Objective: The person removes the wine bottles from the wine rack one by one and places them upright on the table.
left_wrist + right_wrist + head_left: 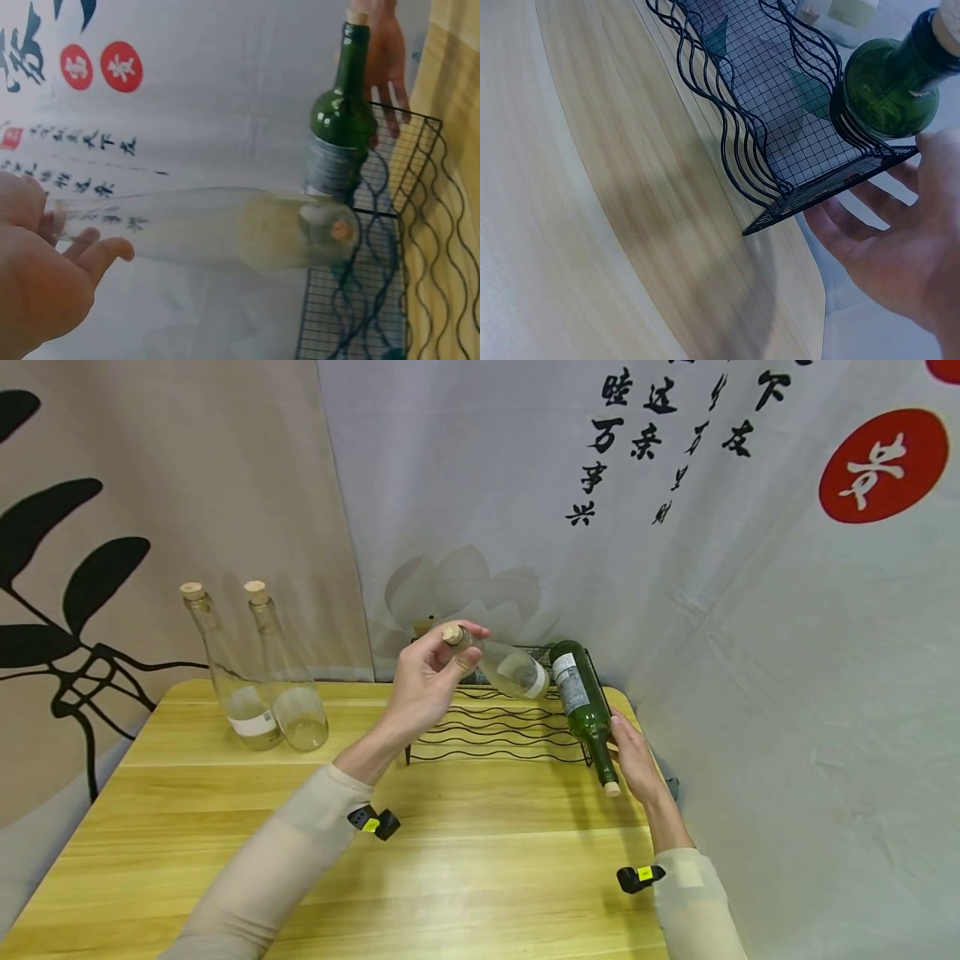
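My left hand [429, 675] grips a clear glass bottle [513, 668] by its corked neck, with the bottle's base tilted toward the right over a black wire rack [498, 735]. In the left wrist view, the clear bottle [225, 229] overlaps the rack's upper tier. A green corked wine bottle [576, 685] lies on the upper tier at the rack's right end, its neck pointing to the front. Beside that end, my right hand [636, 756] rests with extended fingers against the outside of the rack's side panel [840, 184].
Two clear corked bottles, a left one [247, 718] with a white label and a right one [300, 718], stand at the back left of the wooden table [450, 877]. A printed fabric wall [480, 485] rises behind, and another [810, 710] on the right.
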The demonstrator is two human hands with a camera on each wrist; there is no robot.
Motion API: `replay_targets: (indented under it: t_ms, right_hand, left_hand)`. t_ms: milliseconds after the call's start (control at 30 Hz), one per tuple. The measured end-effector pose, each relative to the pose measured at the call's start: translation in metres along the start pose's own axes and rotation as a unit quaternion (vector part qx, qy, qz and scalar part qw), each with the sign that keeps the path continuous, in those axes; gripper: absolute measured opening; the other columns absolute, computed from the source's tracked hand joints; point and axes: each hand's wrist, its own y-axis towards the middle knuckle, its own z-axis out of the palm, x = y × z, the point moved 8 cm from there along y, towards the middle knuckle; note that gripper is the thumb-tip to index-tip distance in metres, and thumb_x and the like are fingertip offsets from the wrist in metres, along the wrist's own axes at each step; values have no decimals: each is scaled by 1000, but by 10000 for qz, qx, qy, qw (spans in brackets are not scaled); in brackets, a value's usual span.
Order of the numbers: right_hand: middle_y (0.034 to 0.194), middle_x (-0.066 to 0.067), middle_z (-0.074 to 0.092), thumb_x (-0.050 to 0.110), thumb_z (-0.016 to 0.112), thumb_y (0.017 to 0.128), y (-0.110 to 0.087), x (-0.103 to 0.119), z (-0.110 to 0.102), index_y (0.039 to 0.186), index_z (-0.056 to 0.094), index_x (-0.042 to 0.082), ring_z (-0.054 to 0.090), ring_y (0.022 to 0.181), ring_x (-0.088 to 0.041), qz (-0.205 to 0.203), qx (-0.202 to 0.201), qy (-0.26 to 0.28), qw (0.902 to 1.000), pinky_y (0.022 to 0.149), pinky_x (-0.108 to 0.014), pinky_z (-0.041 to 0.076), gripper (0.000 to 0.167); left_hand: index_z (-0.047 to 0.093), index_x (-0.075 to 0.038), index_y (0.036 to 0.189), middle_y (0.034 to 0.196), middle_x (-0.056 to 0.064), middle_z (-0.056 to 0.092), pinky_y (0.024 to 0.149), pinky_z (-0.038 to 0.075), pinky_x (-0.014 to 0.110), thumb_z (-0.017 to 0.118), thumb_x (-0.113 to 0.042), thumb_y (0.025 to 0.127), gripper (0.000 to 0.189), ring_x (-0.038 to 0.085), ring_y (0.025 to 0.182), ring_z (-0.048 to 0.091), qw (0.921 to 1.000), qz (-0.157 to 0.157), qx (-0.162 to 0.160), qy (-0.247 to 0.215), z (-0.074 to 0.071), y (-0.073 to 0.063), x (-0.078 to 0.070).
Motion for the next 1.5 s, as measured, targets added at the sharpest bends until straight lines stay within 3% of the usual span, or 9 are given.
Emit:
replay_targets:
  t_ms: [100, 233, 433, 700, 900, 1100, 1267, 1367, 1500]
  right_hand:
    - [175, -24, 47, 51, 26, 124, 0, 1, 0, 181, 25, 13, 62, 137, -6, -19, 4, 34, 10000, 117, -37, 57, 68]
    - [175, -24, 46, 52, 26, 124, 0, 0, 0, 181, 25, 13, 61, 134, -2, -17, 11, 40, 10000, 118, -38, 56, 69]
    - [177, -23, 44, 51, 25, 124, 2, -1, -1, 181, 24, 13, 61, 130, 4, 7, 34, 54, 10000, 121, -42, 55, 69]
    - [175, -26, 45, 50, 26, 125, 3, 0, 0, 181, 25, 11, 63, 128, 4, -81, 22, 116, 9999, 106, -19, 58, 68]
    - [174, -23, 47, 51, 27, 124, 1, -2, 0, 181, 26, 14, 62, 128, 7, -43, 40, 13, 10000, 120, -43, 56, 68]
    - [175, -20, 47, 51, 27, 124, 1, -2, 0, 181, 27, 17, 62, 127, 11, -35, 84, 31, 10000, 123, -49, 55, 66]
    - [178, -20, 45, 53, 27, 124, 1, -2, 0, 181, 25, 18, 61, 129, 8, -43, 85, 28, 10000, 128, -63, 49, 67]
    - [178, -19, 44, 53, 27, 124, 1, -2, 0, 181, 25, 19, 60, 130, 6, -49, 96, 57, 9999, 128, -65, 48, 67]
    - [178, -18, 44, 51, 28, 124, 2, -3, 0, 181, 28, 19, 62, 130, 8, -48, 71, 58, 9999, 126, -54, 53, 65]
  left_hand:
    - [73, -7, 135, 141, 18, 76, 97, 65, 22, 72, -13, 111, 25, 18, 112, 77, 9999, 38, 33, 131, -3, 0, -9]
    - [73, -8, 134, 138, 15, 78, 94, 65, 21, 72, -14, 111, 25, 11, 102, 75, 9996, 52, 36, 257, -8, -1, -24]
    - [73, -4, 133, 134, 14, 79, 104, 69, 31, 73, -9, 110, 23, 21, 122, 80, 9999, -38, 133, 43, -14, -2, -49]
    - [74, -7, 132, 131, 7, 79, 99, 72, 34, 72, -11, 111, 21, 19, 122, 80, 9992, -264, 311, 41, -21, -9, -75]
    - [75, -7, 130, 129, 10, 80, 97, 70, 27, 73, -11, 110, 20, 21, 120, 81, 9987, -152, 389, 281, -26, -16, -87]
    - [77, -3, 128, 125, 13, 81, 94, 68, 24, 75, -5, 108, 19, 18, 115, 81, 9984, -63, 392, 391, -34, -25, -94]
    - [77, -4, 128, 126, 17, 81, 93, 67, 23, 75, -4, 108, 20, 20, 116, 82, 9979, -162, 479, 403, -39, -32, -96]
    - [77, -5, 128, 125, 15, 81, 95, 67, 23, 75, -6, 109, 20, 21, 116, 82, 9972, -257, 559, 422, -42, -35, -96]
    - [78, -7, 128, 123, 5, 82, 99, 67, 24, 75, -6, 108, 19, 22, 117, 82, 9959, -349, 690, 474, -45, -41, -95]
